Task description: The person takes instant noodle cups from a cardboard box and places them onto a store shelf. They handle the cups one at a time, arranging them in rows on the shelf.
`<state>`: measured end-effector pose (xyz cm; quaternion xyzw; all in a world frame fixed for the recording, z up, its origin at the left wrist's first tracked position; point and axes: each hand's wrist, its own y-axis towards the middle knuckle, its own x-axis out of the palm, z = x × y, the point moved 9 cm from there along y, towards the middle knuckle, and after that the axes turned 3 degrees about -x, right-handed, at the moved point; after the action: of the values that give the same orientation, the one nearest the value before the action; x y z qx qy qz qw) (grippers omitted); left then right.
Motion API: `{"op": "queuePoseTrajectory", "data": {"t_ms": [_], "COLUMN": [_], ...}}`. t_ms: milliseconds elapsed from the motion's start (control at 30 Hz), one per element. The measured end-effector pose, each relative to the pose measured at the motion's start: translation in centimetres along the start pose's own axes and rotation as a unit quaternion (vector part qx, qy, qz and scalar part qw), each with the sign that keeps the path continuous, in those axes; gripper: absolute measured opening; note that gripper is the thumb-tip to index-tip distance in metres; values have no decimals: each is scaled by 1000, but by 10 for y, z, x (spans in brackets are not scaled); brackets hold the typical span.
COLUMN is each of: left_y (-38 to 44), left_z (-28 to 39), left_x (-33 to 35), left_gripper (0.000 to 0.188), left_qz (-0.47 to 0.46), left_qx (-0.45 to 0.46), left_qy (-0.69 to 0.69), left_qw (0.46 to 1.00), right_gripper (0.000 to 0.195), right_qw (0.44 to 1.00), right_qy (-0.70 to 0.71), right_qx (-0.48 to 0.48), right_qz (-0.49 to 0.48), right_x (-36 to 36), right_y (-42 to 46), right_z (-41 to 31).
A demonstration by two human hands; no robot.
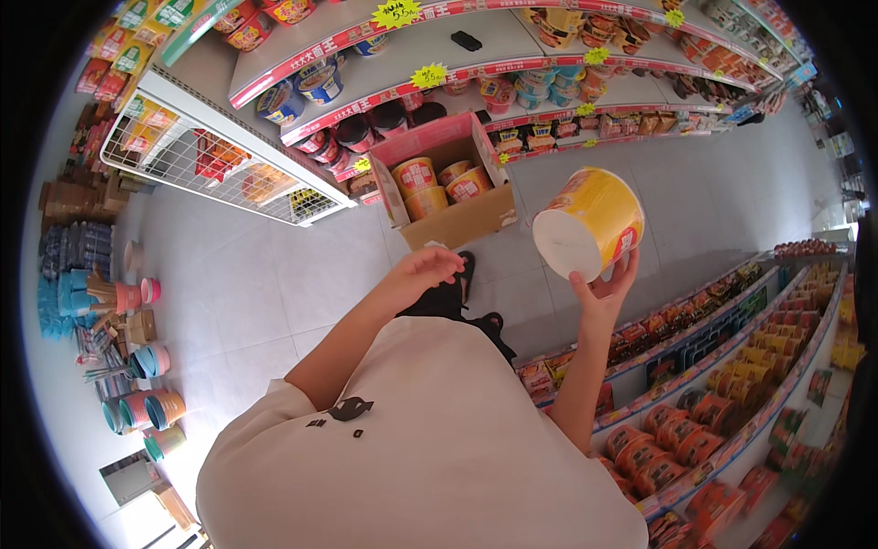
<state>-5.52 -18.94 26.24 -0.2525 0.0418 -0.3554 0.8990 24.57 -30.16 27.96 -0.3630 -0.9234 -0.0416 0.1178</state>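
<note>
A large yellow paper tub of instant noodles (595, 213) is in my right hand (609, 283), tilted so that its white round base faces me. My fingers and thumb grip it low on its side. My left hand (429, 266) holds nothing, its fingers loosely bent, in front of my body near the cardboard carton's near side. That open cardboard carton (466, 223) stands before the shelves with its pink flaps up. Inside it sit several yellow noodle tubs (415, 177), two of them stacked at the left.
Ahead, a shelf unit (411, 82) holds noodle tubs, with a black object (466, 41) on one shelf. A wire basket rack (226, 171) hangs at its left end. More shelves (713, 439) of noodle bowls run close by my right arm. Buckets (164, 408) stand far left.
</note>
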Motion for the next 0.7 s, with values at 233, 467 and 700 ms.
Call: {"op": "queuePoseTrajectory", "data": {"t_ms": [233,467,700], "left_y": [154,314,356], "left_z": [-61,-117,-129], "left_x": [-107,-109,-92], "left_gripper": [30,65,79], "left_qz": [170,153,173], "left_qx": [7,109,-16], "left_qy": [-91,462,493], "left_qw": [981,867,853], "right_gripper": [126,119,118], "right_qw": [991,940,903], "right_qy": [-109,-305,-391], "right_qx": [34,66,85], "right_qz": [-68,-139,-155], "right_x": [42,64,91], "right_y": [46,59,96], "right_z": [17,48,48]}}
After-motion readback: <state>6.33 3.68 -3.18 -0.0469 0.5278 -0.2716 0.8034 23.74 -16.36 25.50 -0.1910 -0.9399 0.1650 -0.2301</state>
